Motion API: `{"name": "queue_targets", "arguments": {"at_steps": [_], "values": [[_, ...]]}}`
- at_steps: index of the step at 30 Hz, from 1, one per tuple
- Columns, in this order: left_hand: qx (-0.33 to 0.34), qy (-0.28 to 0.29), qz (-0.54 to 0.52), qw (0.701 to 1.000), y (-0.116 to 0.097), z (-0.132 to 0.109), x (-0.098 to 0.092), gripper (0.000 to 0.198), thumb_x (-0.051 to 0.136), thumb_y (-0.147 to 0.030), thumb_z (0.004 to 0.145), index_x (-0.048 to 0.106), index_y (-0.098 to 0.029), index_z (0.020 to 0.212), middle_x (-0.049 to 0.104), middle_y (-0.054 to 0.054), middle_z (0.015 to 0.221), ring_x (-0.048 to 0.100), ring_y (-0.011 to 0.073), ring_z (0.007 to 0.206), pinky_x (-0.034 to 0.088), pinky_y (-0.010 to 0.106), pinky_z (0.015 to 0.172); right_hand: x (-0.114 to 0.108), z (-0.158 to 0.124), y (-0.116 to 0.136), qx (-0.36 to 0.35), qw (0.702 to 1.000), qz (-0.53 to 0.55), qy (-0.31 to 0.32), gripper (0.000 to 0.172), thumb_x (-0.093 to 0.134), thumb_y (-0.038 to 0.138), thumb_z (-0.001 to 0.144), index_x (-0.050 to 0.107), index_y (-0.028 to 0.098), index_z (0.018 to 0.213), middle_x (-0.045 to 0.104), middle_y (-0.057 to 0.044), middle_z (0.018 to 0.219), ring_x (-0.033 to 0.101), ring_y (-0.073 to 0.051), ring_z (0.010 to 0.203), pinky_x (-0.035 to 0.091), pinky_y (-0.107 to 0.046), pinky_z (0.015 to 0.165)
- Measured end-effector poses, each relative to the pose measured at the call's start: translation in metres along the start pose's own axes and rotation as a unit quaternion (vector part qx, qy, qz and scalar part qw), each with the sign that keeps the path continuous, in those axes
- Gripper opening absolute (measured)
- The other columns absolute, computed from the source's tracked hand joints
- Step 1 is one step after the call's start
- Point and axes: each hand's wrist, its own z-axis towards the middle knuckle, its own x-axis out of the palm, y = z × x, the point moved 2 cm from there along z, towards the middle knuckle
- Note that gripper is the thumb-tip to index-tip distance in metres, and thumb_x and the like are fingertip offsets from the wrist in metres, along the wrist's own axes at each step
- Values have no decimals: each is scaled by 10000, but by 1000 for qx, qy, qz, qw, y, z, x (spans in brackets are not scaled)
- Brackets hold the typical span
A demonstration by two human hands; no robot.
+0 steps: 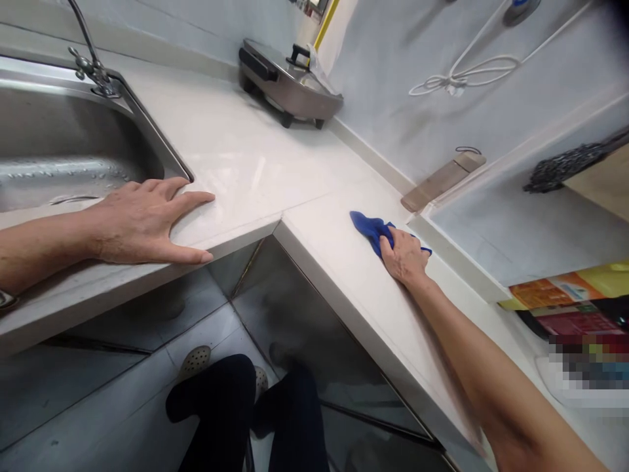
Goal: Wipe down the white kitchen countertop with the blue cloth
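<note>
A white L-shaped countertop fills the view, with a steel sink at far left. The left hand lies flat near the sink's corner, fingers spread and extended. At right, the right hand presses a blue cloth onto the counter, fingers apparently curled over it.

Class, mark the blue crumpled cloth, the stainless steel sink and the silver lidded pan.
Blue crumpled cloth (369,227), head view, free left end.
Stainless steel sink (63,124), head view, inner back wall.
Silver lidded pan (280,65), head view, lid surface.
</note>
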Motion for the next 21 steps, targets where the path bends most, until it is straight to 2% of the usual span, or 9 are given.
{"name": "queue_targets", "arguments": {"at_steps": [6,11,16,21], "values": [[-14,12,-23,1000,-4,-4,-4,1100,408,-956,704,231,-371,1618,272,129,1621,420,421,1367,376,579,1122,12,56,23,50,999,1,19,576,341,476,997,542,234,1479,543,-170,1511,458,-412,1376,334,-714,1110],[-18,17,-72,997,-6,-5,-6,1106,543,-893,671,274,-366,1606,289,104,1626,381,438,1389,304,572,1179,23,97,70,70,997,-2,27,593,358,472,981,555,180,1458,533,-229,1485,458,-437,1373,332,-693,1100],[-34,34,-110,993,-9,-5,-8,1128,612,-865,621,274,-415,1598,299,39,1641,329,468,1415,256,569,1220,35,123,145,-6,1000,18,5,564,355,484,989,581,149,1384,537,-241,1443,462,-441,1330,321,-714,1053],[-32,37,-117,992,-8,-5,-8,1130,613,-861,626,267,-414,1604,285,33,1652,308,468,1430,231,560,1236,32,113,219,-136,990,48,-1,601,314,546,1021,552,141,1395,548,-224,1399,471,-429,1287,305,-759,1029]]}}
